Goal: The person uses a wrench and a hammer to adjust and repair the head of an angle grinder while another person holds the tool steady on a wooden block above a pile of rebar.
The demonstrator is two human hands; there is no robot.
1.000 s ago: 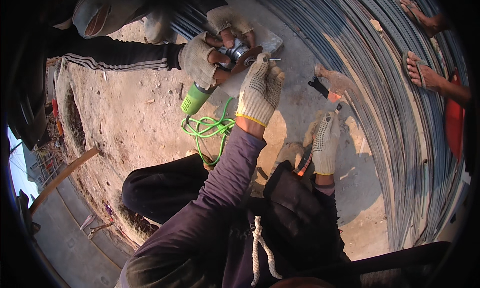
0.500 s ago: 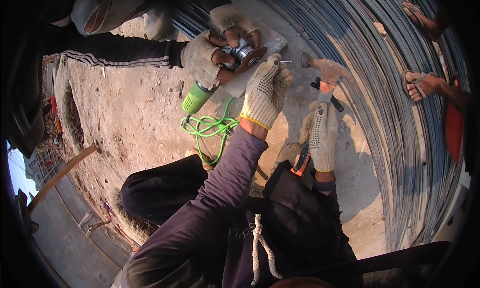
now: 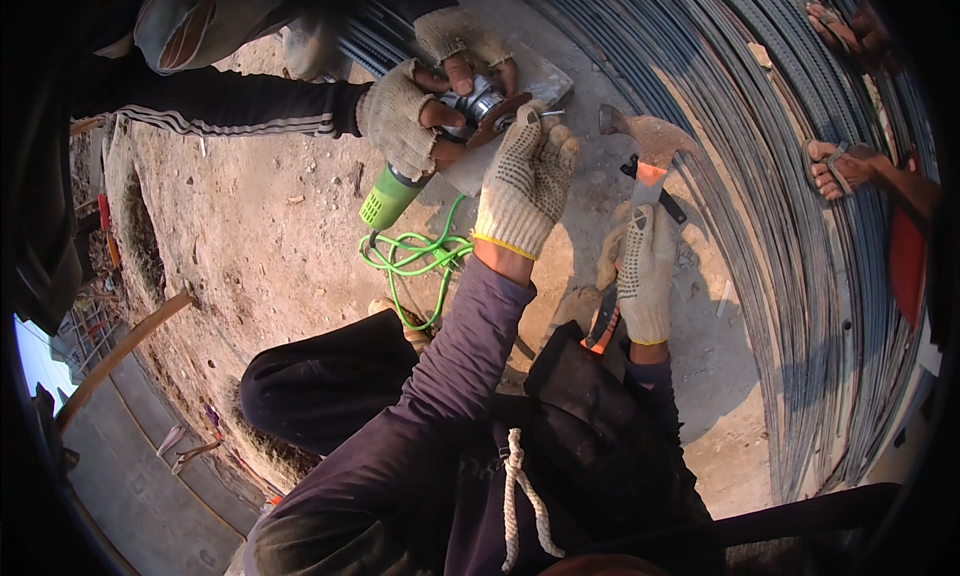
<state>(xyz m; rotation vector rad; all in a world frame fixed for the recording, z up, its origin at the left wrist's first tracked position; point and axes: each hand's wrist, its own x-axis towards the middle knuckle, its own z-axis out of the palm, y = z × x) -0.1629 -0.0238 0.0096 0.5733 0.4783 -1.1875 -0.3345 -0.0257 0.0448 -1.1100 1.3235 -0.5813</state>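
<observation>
My left hand (image 3: 527, 181), in a white dotted work glove, is closed with fingertips pinched on a thin nail-like metal pin (image 3: 554, 113). The pin lies across the hub of the brown disc (image 3: 500, 119) on a green angle grinder (image 3: 388, 198). A co-worker's two gloved hands, the nearer one (image 3: 405, 116) and the farther one (image 3: 462, 46), grip the grinder's metal gear head. My right hand (image 3: 645, 271), gloved too, is wrapped round the handle of a hammer (image 3: 655, 141), its rusty head up and to the right of the pin. The hammer's handle end hangs by my knee.
The grinder's bright green cord (image 3: 425, 256) lies coiled on the dirt. Under the grinder is a flat grey slab (image 3: 545, 76). Long bundles of steel rebar (image 3: 790, 226) curve along the right. Another person's sandalled foot (image 3: 835, 171) stands on them. A wooden plank (image 3: 125, 356) leans at left.
My left hand has shifted slightly left and up with the pin, closer to the disc's hub. The hammer and the co-worker's hands have hardly moved.
</observation>
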